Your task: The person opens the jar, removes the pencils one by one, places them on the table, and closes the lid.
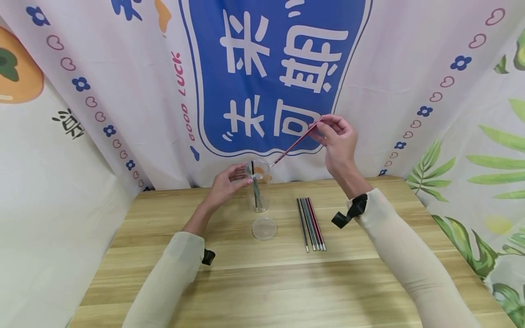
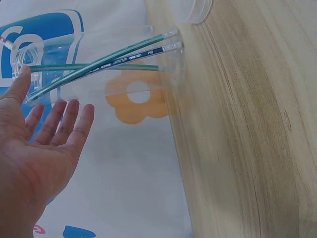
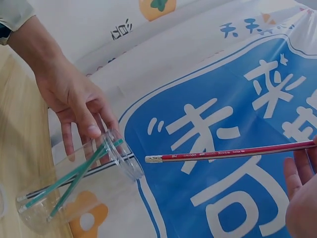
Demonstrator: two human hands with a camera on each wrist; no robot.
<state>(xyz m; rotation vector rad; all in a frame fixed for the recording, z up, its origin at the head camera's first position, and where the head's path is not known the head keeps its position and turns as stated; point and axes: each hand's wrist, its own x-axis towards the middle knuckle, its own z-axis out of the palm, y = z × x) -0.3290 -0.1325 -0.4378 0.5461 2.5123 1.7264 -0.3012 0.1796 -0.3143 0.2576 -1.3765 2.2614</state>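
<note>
A clear cylindrical jar (image 1: 265, 199) stands upright near the table's back edge. Two green pencils (image 2: 106, 61) and a dark blue pencil (image 2: 143, 52) lean inside it, eraser ends down. My left hand (image 1: 225, 186) is at the jar's left side; its thumb touches the rim while the other fingers extend loosely beside and behind the jar. Up to the right, my right hand (image 1: 339, 142) pinches a red pencil (image 3: 218, 154) near its far end. That pencil slants down, its white eraser end just outside the jar's mouth and apart from the rim.
A round clear lid (image 1: 264, 228) lies on the wooden table (image 1: 246, 282) in front of the jar. To its right, several dark, green and red pencils (image 1: 311, 223) lie side by side, eraser ends towards me. A printed curtain (image 1: 381, 114) hangs right behind the table.
</note>
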